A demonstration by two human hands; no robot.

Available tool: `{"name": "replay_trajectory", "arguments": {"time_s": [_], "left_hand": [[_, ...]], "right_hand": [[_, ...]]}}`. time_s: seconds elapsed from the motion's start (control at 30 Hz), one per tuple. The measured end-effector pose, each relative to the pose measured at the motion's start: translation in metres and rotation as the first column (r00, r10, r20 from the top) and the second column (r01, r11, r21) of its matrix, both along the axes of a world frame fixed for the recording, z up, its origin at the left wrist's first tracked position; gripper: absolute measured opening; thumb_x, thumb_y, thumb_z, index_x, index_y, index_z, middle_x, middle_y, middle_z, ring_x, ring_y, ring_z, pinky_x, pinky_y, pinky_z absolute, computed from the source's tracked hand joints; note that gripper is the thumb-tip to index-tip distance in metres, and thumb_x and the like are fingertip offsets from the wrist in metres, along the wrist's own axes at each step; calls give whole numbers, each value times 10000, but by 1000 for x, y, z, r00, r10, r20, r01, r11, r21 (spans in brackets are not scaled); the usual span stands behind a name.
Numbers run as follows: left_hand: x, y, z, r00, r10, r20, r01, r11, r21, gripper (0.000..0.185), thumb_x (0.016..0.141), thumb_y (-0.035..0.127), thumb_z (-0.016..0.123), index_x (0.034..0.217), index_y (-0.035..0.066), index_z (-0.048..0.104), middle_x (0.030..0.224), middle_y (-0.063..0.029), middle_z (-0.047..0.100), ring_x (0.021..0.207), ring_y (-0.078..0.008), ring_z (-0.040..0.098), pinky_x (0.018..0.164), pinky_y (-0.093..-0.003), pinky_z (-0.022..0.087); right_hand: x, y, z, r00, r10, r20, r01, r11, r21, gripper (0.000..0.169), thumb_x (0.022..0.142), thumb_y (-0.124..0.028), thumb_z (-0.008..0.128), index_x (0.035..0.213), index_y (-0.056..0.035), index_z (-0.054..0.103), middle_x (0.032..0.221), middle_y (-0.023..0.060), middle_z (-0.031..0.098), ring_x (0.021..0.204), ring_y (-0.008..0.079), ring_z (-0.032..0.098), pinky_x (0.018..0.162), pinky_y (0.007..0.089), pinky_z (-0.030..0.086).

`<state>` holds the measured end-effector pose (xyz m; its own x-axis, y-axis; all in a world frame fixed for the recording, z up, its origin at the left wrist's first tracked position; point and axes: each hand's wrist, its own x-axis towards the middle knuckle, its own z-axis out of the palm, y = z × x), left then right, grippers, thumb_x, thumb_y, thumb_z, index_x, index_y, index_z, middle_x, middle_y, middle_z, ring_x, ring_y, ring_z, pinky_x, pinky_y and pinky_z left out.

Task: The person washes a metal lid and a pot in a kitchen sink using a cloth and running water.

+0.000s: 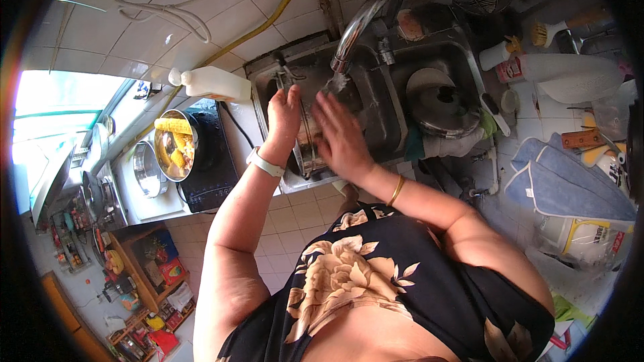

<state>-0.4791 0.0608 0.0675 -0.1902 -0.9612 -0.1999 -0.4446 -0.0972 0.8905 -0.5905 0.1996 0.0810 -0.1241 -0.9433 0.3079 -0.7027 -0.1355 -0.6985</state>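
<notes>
My left hand (283, 113) holds the near side of a flat, metal-edged board (308, 148), stood on edge in the left sink basin (385, 130). Its exact kind is unclear, as my hands cover much of it. A metal handle-like part (288, 71) juts from its far end. My right hand (342, 138), blurred and with fingers extended, is against or very close to the board's right face; contact cannot be told. Water runs from the chrome faucet (347, 45) just beyond my right fingertips.
A lidded pot (445, 110) occupies the right basin. Left of the sink, a white bottle (219, 83) stands behind a black induction cooktop (214, 161), beside a steel bowl of corn (175, 146). A blue towel (563, 176) lies at right.
</notes>
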Motion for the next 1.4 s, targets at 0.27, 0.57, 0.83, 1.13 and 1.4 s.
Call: {"name": "replay_trajectory", "arguments": {"time_s": [0.27, 0.57, 0.83, 1.13, 1.4], "left_hand": [[11, 22, 21, 936, 259, -237, -216, 958, 190, 294, 1044, 286, 524, 949, 21, 610, 823, 8, 592, 758, -101, 477, 691, -300, 421], [24, 54, 11, 994, 56, -90, -70, 985, -160, 348, 1001, 275, 621, 782, 28, 509, 608, 16, 440, 598, -78, 336, 508, -297, 305], [22, 67, 27, 991, -118, 63, 128, 975, -183, 347, 998, 265, 606, 826, -23, 516, 617, -151, 499, 557, -221, 405, 527, -400, 375], [11, 68, 68, 883, -324, 339, 377, 920, -103, 293, 981, 255, 583, 874, -18, 589, 708, -245, 599, 666, -417, 605, 608, -458, 469], [-7, 111, 47, 594, -507, 625, 736, 656, -166, 222, 942, 237, 595, 856, 36, 560, 572, -143, 614, 536, -325, 655, 491, -423, 520]], "right_hand": [[-44, -57, -24, 861, -254, 440, 229, 967, 108, 360, 971, -269, 580, 1200, 7, 613, 1123, 196, 667, 1022, 387, 624, 872, 447, 481], [-46, -29, -92, 614, -350, 707, 236, 937, 259, 432, 1059, -334, 444, 1177, 26, 650, 1134, 203, 696, 1061, 296, 662, 896, 374, 486], [-40, -59, -9, 914, 176, 364, -173, 984, -42, 338, 994, -153, 534, 1296, -17, 598, 1261, 175, 644, 1217, 324, 586, 1037, 364, 444], [-66, -77, -13, 702, -114, 704, 180, 984, -20, 386, 1029, -350, 497, 1067, -9, 675, 890, 135, 673, 837, 255, 630, 794, 379, 488], [-114, -43, -32, 887, -236, 397, -50, 806, 590, 512, 861, -315, 752, 1186, 60, 627, 973, 130, 713, 960, 214, 653, 899, 316, 489]]}}
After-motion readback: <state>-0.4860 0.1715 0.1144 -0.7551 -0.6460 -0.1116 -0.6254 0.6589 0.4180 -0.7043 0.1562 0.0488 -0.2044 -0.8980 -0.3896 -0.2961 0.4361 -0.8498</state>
